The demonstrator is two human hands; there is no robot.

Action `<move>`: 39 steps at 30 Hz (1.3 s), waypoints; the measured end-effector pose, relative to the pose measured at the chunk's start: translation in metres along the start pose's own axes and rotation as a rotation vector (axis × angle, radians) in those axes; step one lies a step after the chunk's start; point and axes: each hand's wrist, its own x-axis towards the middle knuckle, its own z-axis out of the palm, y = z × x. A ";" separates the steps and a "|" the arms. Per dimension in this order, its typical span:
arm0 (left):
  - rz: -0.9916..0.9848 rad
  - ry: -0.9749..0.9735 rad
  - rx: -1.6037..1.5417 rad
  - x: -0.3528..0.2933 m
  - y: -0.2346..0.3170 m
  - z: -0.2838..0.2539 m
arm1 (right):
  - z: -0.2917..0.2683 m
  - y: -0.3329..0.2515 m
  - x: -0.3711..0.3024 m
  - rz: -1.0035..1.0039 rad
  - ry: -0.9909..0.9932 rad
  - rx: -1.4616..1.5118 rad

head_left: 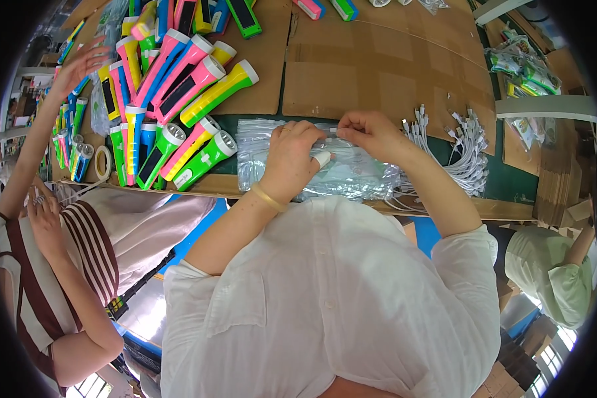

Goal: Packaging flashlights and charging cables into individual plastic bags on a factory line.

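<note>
A stack of clear plastic bags (pixel 259 142) lies in front of me at the table's near edge. My left hand (pixel 288 159) is over the stack, its fingers curled on the plastic, with a white covering on one fingertip. Just to its right, my right hand (pixel 371 134) is closed in a pinch at the stack's far edge. A small whitish piece shows between the two hands; its kind is too small to make out. Right of the stack lies a bundle of white charging cables (pixel 461 156), their connectors pointing away from me.
Several colourful flashlights (pixel 209 96) are piled at the left, beside a tape roll (pixel 103 162). Cardboard sheets (pixel 385 73) cover the table's far part. A co-worker's arm (pixel 36 142) reaches in at the left; another person (pixel 550 265) is at the right. Packaged items (pixel 527 69) lie far right.
</note>
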 end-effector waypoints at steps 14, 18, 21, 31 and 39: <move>-0.079 -0.121 0.046 0.004 -0.001 0.014 | 0.011 0.004 -0.013 -0.426 0.279 -0.248; 0.152 0.127 0.228 0.004 0.002 0.017 | 0.005 -0.007 -0.016 -0.666 0.342 -0.686; 0.188 0.151 0.221 0.004 0.005 0.015 | 0.009 -0.009 -0.013 -0.674 0.375 -0.717; 0.038 0.109 -0.073 -0.015 -0.017 -0.024 | -0.005 -0.001 -0.017 -0.584 0.311 -0.606; -0.262 0.130 -0.438 -0.025 -0.014 -0.032 | 0.037 -0.028 0.011 -0.723 0.177 -0.469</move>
